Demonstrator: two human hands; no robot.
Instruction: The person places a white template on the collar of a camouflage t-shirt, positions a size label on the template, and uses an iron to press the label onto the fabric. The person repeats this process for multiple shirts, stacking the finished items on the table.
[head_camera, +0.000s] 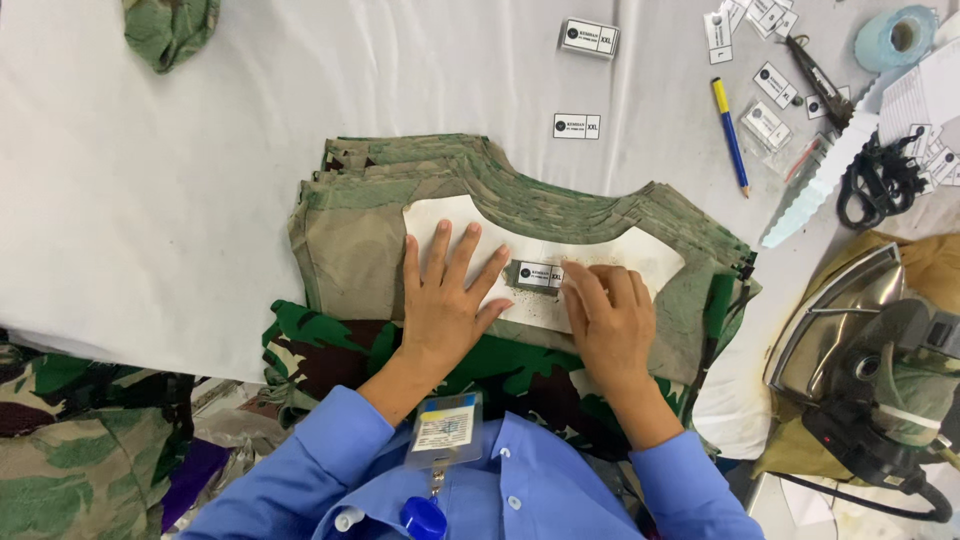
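Left hand (445, 300) lies flat with fingers spread wide on the white lining (455, 215) of the top camouflage piece (350, 245), holding nothing. Just beside its fingertips sits a small white label (537, 275) (a dark square at one end), and the right hand (610, 320) presses its fingertips on the label's right edge, fingers close together. The piece tops a stack of like pieces, which rests on a white table (150, 180). Farther off, two more labels (577, 126) lie on the cloth, then a blue pencil (730, 135), black scissors (875, 180), and an iron (860, 350) at the right.
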